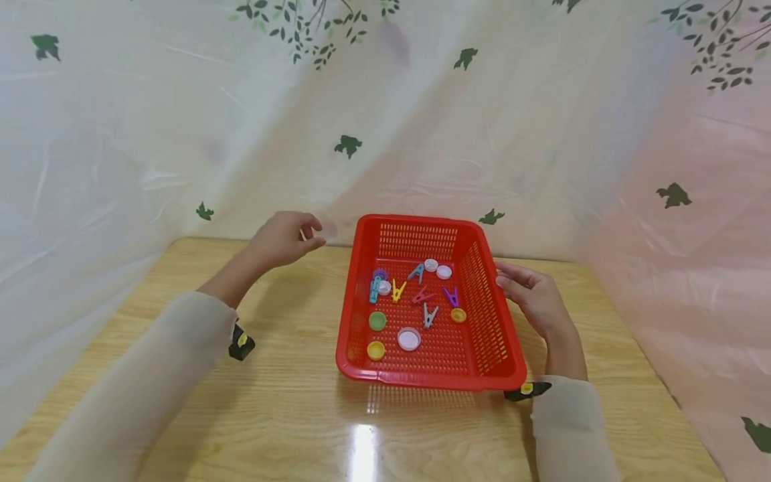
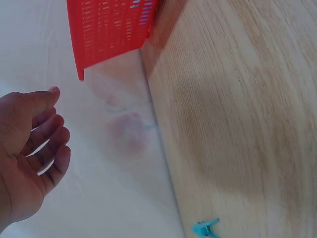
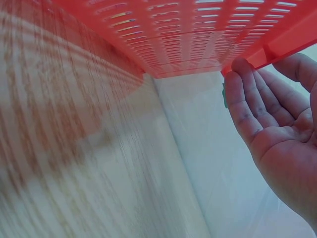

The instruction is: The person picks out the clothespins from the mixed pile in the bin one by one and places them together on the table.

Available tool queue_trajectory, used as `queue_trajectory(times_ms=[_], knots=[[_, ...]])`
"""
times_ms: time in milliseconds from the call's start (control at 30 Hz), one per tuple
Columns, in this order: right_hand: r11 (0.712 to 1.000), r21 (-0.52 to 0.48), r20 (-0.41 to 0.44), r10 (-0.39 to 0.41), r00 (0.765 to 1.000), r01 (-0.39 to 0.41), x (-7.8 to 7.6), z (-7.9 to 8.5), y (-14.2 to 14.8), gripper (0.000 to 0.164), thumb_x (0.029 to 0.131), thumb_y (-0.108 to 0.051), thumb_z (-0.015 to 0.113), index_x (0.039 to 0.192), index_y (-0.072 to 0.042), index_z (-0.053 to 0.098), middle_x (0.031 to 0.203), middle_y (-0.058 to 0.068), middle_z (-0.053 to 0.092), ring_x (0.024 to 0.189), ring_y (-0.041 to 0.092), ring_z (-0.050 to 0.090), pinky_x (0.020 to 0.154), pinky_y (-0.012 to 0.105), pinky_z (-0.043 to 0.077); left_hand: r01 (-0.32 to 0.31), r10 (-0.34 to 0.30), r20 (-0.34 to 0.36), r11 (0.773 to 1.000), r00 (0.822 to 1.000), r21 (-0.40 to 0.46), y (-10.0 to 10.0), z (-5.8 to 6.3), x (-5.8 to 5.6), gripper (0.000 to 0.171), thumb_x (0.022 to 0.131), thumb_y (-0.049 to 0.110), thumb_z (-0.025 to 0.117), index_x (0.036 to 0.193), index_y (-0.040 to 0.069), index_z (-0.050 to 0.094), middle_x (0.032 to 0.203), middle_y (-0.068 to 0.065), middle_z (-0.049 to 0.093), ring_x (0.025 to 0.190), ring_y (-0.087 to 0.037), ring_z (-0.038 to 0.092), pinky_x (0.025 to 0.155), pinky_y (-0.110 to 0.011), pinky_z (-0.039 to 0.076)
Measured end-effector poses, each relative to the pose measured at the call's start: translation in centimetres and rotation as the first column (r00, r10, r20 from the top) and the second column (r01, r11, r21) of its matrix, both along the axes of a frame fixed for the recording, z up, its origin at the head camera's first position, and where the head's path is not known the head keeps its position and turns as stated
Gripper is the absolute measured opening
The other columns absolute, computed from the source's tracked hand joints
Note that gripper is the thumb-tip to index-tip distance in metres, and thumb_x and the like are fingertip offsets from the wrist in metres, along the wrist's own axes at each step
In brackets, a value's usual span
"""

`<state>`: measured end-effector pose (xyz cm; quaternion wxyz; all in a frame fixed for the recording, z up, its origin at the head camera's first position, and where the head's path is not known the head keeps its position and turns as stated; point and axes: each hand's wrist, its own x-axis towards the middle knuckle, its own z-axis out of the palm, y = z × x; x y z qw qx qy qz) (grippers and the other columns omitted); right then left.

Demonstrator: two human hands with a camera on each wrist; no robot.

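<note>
A red plastic basket stands on the wooden table, holding several small clothespins and round caps. My right hand grips its right rim. In the right wrist view, the thumb lies over the rim and the fingers under it. To the left of the basket, my left hand hovers with loosely bent fingers and holds nothing. Inside the basket are a yellow clothespin, a purple clothespin, a grey clothespin, a green cap and a white cap.
A teal clothespin lies on the table in the left wrist view; the head view does not show it. Behind the table hangs a pale curtain with leaf prints, which also runs down both sides.
</note>
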<state>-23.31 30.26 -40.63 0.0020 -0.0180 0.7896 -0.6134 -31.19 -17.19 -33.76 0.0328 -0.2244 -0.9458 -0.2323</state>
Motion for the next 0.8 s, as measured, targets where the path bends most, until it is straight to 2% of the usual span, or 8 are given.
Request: queue_trajectory(times_ms=[200, 400, 500, 667, 800], knots=[[1.000, 0.012, 0.003, 0.003, 1.000, -0.003, -0.1, 0.0, 0.0, 0.058, 0.098, -0.039, 0.068, 0.147, -0.011, 0.056, 0.136, 0.001, 0.067, 0.113, 0.012, 0.067, 0.094, 0.023, 0.053, 0.021, -0.022, -0.027, 0.999, 0.999, -0.038, 3.0, 0.4, -0.3, 0.031, 0.097, 0.026, 0.072, 0.118, 0.004, 0.068, 0.099, -0.009, 0.069, 0.086, -0.025, 0.063, 0.079, -0.040, 0.058], [1.000, 0.005, -0.002, 0.010, 1.000, -0.010, -0.2, 0.1, 0.2, 0.058, 0.098, -0.038, 0.068, 0.147, -0.010, 0.056, 0.134, -0.001, 0.067, 0.113, 0.012, 0.067, 0.093, 0.022, 0.053, 0.117, -0.127, -0.086, 0.987, 0.988, -0.107, 6.3, 0.9, -0.6, 0.030, 0.096, 0.026, 0.073, 0.117, 0.004, 0.069, 0.103, -0.008, 0.070, 0.089, -0.023, 0.063, 0.081, -0.038, 0.057], [1.000, -0.006, -0.007, 0.018, 1.000, -0.018, -0.2, 0.1, 0.3, 0.057, 0.098, -0.037, 0.068, 0.147, -0.011, 0.056, 0.135, 0.000, 0.067, 0.114, 0.012, 0.067, 0.094, 0.023, 0.053, 0.178, -0.196, -0.098, 0.970, 0.976, -0.166, 7.8, 1.0, -0.7, 0.029, 0.096, 0.027, 0.073, 0.116, 0.006, 0.069, 0.107, -0.006, 0.071, 0.092, -0.021, 0.062, 0.085, -0.036, 0.056], [1.000, -0.012, -0.005, 0.019, 1.000, -0.019, -0.3, -0.1, 0.3, 0.057, 0.098, -0.037, 0.069, 0.147, -0.010, 0.057, 0.133, 0.000, 0.068, 0.113, 0.012, 0.067, 0.092, 0.022, 0.054, 0.261, -0.289, -0.076, 0.931, 0.954, -0.255, 10.1, 0.8, -0.5, 0.026, 0.097, 0.026, 0.072, 0.116, 0.008, 0.069, 0.106, -0.004, 0.070, 0.092, -0.019, 0.062, 0.088, -0.035, 0.055], [1.000, -0.007, -0.007, 0.022, 1.000, -0.022, -0.3, -0.2, 0.3, 0.057, 0.098, -0.037, 0.068, 0.147, -0.010, 0.057, 0.134, 0.000, 0.068, 0.113, 0.012, 0.067, 0.092, 0.021, 0.053, 0.283, -0.312, -0.049, 0.909, 0.949, -0.307, 11.5, 0.1, -0.2, 0.030, 0.097, 0.027, 0.071, 0.122, 0.011, 0.069, 0.114, -0.003, 0.071, 0.101, -0.018, 0.062, 0.095, -0.036, 0.054]])
